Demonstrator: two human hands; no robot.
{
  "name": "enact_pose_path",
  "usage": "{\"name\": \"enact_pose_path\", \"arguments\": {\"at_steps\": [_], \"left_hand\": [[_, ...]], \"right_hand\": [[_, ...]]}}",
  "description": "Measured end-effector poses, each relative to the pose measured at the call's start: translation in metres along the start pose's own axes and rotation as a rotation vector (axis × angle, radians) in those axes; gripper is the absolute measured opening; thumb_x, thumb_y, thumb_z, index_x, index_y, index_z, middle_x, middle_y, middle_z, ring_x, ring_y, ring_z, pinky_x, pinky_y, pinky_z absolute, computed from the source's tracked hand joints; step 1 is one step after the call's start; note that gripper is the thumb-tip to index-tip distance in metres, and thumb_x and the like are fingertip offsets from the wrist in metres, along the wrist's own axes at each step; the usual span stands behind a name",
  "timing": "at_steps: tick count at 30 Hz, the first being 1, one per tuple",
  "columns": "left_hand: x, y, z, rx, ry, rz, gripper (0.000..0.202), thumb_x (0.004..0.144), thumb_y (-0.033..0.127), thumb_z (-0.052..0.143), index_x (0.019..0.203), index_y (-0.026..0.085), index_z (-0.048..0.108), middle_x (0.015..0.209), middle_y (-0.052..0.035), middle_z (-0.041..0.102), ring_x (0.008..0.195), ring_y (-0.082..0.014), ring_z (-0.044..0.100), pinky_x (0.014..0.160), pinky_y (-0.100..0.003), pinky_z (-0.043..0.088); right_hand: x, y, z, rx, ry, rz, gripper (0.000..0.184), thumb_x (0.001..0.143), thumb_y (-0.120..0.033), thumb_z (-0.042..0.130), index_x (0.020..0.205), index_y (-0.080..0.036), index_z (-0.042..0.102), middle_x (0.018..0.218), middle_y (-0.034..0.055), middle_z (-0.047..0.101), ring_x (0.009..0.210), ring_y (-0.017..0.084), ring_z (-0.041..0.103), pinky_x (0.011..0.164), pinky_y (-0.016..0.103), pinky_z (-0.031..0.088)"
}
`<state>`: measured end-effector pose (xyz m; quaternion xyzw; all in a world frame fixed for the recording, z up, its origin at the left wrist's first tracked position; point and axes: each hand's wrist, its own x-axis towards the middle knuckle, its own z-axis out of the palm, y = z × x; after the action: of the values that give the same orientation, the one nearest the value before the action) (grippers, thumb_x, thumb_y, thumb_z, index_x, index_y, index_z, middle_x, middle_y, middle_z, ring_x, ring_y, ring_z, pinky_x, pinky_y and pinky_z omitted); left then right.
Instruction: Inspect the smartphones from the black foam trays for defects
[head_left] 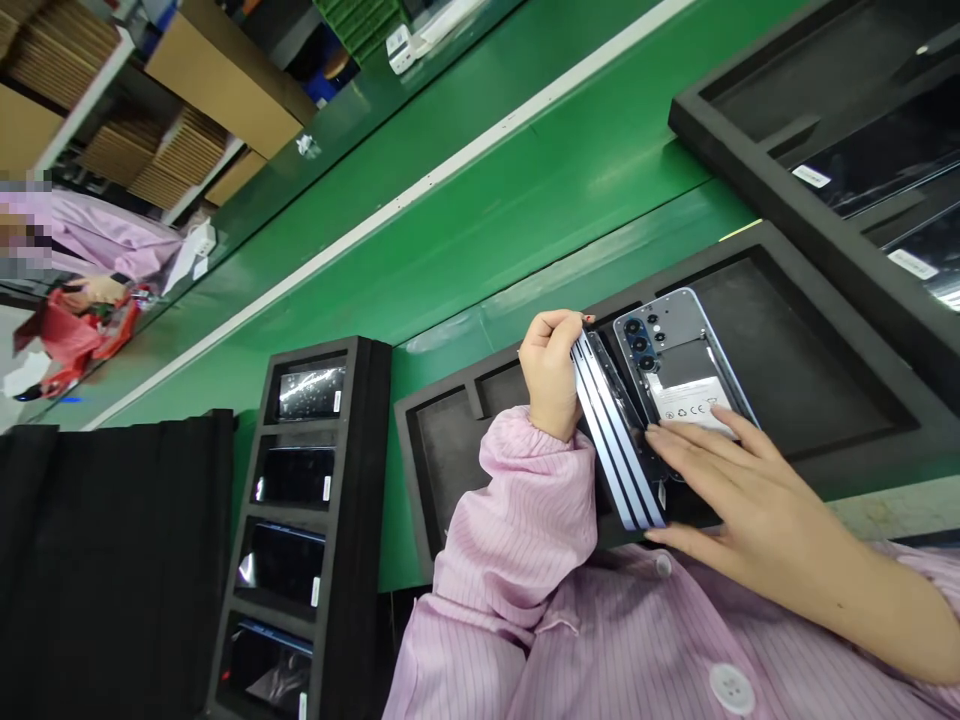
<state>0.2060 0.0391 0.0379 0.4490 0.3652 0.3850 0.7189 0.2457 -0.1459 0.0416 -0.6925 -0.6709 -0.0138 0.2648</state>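
My left hand (550,372) is closed around a stack of light blue phones (616,440) held on edge over a black foam tray (817,400). My right hand (739,485) has its fingers stretched out, resting on another blue phone (682,365) that lies back-up in the tray, its camera cluster and a white label showing. The right hand's fingertips touch the label and the side of the stack. Both arms wear pink striped sleeves.
A second black foam tray (352,480) at the left holds several dark phones in slots. Another foam tray (720,125) with phones sits at the upper right. A green conveyor (487,200) runs behind. A person in pink (97,240) works at the far left near cardboard boxes (225,80).
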Motion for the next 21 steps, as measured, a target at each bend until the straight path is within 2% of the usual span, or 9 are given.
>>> {"name": "enact_pose_path", "arguments": {"at_steps": [4, 7, 9, 11, 13, 15, 17, 19, 21], "left_hand": [[0.000, -0.003, 0.001, 0.072, 0.031, 0.025, 0.010, 0.070, 0.019, 0.064, 0.062, 0.018, 0.060, 0.064, 0.0022, 0.063, 0.063, -0.0105, 0.056, 0.068, -0.024, 0.043], [0.000, -0.004, 0.002, 0.096, 0.052, 0.029, 0.009, 0.070, 0.020, 0.065, 0.062, 0.017, 0.060, 0.064, 0.0034, 0.061, 0.063, -0.0098, 0.054, 0.069, -0.023, 0.043], [-0.001, -0.002, 0.002, 0.098, 0.039, 0.031, 0.008, 0.069, 0.021, 0.064, 0.064, 0.017, 0.060, 0.064, 0.0032, 0.060, 0.065, -0.0101, 0.054, 0.072, -0.024, 0.043], [-0.002, 0.001, 0.000, 0.162, 0.028, 0.048, 0.008, 0.069, 0.023, 0.062, 0.065, 0.016, 0.060, 0.066, 0.0026, 0.060, 0.068, -0.0109, 0.054, 0.074, -0.025, 0.043], [-0.002, 0.007, -0.004, 0.297, 0.028, 0.066, 0.007, 0.070, 0.022, 0.059, 0.066, 0.017, 0.060, 0.068, 0.0017, 0.060, 0.071, -0.0122, 0.055, 0.076, -0.026, 0.044], [-0.004, 0.015, -0.009, 0.408, 0.027, 0.073, 0.004, 0.069, 0.021, 0.059, 0.068, 0.017, 0.061, 0.071, -0.0001, 0.061, 0.074, -0.0147, 0.055, 0.080, -0.030, 0.044], [-0.010, 0.022, -0.015, 0.452, 0.034, 0.090, 0.006, 0.065, 0.018, 0.062, 0.072, 0.018, 0.063, 0.078, -0.0033, 0.064, 0.082, -0.0189, 0.057, 0.088, -0.036, 0.043], [-0.023, 0.029, -0.018, 0.473, 0.091, 0.169, 0.020, 0.062, 0.019, 0.067, 0.082, 0.018, 0.064, 0.096, -0.0082, 0.065, 0.103, -0.0244, 0.055, 0.099, -0.040, 0.036], [-0.043, 0.036, -0.018, 0.435, 0.152, 0.226, 0.042, 0.060, 0.025, 0.074, 0.099, 0.021, 0.061, 0.119, -0.0112, 0.059, 0.120, -0.0265, 0.046, 0.105, -0.041, 0.031]], "right_hand": [[-0.002, 0.007, 0.002, 0.044, 0.019, -0.050, 0.035, 0.100, -0.033, 0.032, 0.118, -0.010, 0.050, 0.099, 0.0124, 0.069, 0.090, 0.022, 0.066, 0.097, 0.046, 0.043], [-0.006, 0.011, -0.001, 0.062, 0.053, -0.069, 0.034, 0.099, -0.028, 0.035, 0.125, -0.011, 0.047, 0.097, 0.0122, 0.070, 0.083, 0.022, 0.067, 0.081, 0.039, 0.054], [-0.007, 0.011, -0.005, 0.124, 0.062, -0.022, 0.035, 0.096, -0.026, 0.039, 0.127, -0.013, 0.047, 0.095, 0.0109, 0.071, 0.075, 0.022, 0.068, 0.067, 0.034, 0.056], [-0.004, 0.011, -0.011, 0.222, 0.069, 0.135, 0.035, 0.091, -0.024, 0.042, 0.122, -0.015, 0.053, 0.078, 0.0054, 0.072, 0.057, 0.019, 0.066, 0.051, 0.029, 0.053], [0.002, 0.012, -0.020, 0.322, 0.094, 0.371, 0.030, 0.085, -0.026, 0.042, 0.108, -0.017, 0.059, 0.053, -0.0021, 0.064, 0.040, 0.017, 0.058, 0.040, 0.027, 0.047], [0.008, 0.015, -0.031, 0.381, 0.146, 0.600, 0.025, 0.080, -0.031, 0.041, 0.093, -0.021, 0.060, 0.038, -0.0065, 0.053, 0.031, 0.018, 0.053, 0.036, 0.027, 0.044], [0.013, 0.018, -0.044, 0.395, 0.210, 0.715, 0.021, 0.079, -0.034, 0.040, 0.085, -0.024, 0.058, 0.035, -0.0067, 0.052, 0.031, 0.019, 0.053, 0.036, 0.029, 0.045], [0.015, 0.017, -0.054, 0.334, 0.287, 0.697, 0.020, 0.083, -0.034, 0.041, 0.088, -0.024, 0.057, 0.038, -0.0061, 0.056, 0.034, 0.020, 0.057, 0.037, 0.029, 0.046], [0.018, 0.010, -0.059, 0.181, 0.341, 0.529, 0.018, 0.088, -0.030, 0.043, 0.098, -0.023, 0.057, 0.044, -0.0056, 0.061, 0.037, 0.020, 0.059, 0.037, 0.028, 0.046]]}}
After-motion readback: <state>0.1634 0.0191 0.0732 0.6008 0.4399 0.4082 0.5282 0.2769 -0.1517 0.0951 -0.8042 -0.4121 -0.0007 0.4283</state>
